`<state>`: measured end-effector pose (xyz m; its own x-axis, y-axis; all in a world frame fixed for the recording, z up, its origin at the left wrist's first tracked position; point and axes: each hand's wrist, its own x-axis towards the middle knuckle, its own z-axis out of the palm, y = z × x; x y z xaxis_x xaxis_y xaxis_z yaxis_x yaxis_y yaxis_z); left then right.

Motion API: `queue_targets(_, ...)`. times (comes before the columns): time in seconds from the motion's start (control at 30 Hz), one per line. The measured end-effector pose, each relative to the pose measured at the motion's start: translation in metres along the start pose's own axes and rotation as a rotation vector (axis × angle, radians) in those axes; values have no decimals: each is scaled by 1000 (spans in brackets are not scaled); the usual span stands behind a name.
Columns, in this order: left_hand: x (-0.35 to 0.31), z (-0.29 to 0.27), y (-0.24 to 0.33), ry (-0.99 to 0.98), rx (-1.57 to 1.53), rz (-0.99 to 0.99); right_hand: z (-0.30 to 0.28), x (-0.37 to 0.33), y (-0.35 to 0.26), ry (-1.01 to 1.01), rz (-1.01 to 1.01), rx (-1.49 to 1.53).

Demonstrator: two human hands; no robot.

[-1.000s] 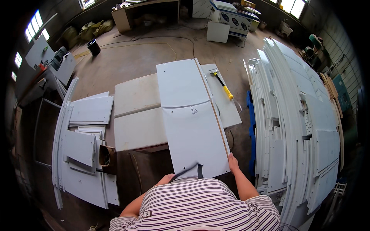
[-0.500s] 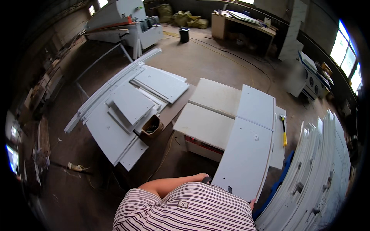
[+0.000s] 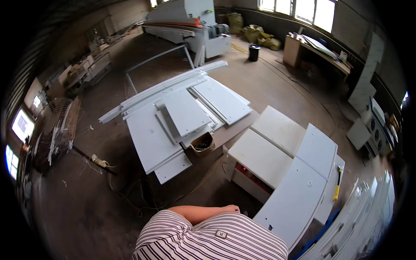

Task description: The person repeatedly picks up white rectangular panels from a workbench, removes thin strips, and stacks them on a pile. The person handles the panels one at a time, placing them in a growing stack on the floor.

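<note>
My left forearm crosses in front of my striped shirt. At its end my left hand (image 3: 232, 209) is closed, fingers curled. A small dark bit shows just beside it, but what it holds, if anything, cannot be made out. Nearest to that hand is a long white panel (image 3: 291, 197), lying along the right side of a workbench (image 3: 260, 145) with a pale two-part top. The panel has small holes and a dark slot near its close end. A second white panel (image 3: 317, 145) continues it at the far end. My right hand is out of view.
Left stands a table stacked with white panels (image 3: 149, 147) and a brown open box (image 3: 202, 144). A yellow-handled hammer (image 3: 337, 188) lies on a panel at right, near stacked white strips (image 3: 359, 216). Cables (image 3: 190, 190) cross the floor. Behind are a large machine (image 3: 216, 45) and a black bucket (image 3: 254, 52).
My view has swung left, so the tables and panels sit farther right and lower. My right hand, at the long panel's near edge before, is out of sight. My left hand stays before my torso.
</note>
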<state>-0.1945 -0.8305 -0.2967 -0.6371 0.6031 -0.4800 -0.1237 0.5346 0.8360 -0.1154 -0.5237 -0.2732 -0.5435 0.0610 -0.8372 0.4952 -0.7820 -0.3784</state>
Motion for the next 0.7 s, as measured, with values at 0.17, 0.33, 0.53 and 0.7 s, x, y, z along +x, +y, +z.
queue_targets(0.17,-17,-9,16,1,-26,-60,18,6,-4,9,27,-77)
queue_targets(0.33,-16,-14,27,-11,-38,-24,28,7,-7,-3,47,-117)
queue_targets(0.53,1,-10,16,-19,-24,8,34,1,-6,-16,62,-147)
queue_targets(0.7,12,-4,7,11,54,29,-5,-21,-10,-4,47,-104)
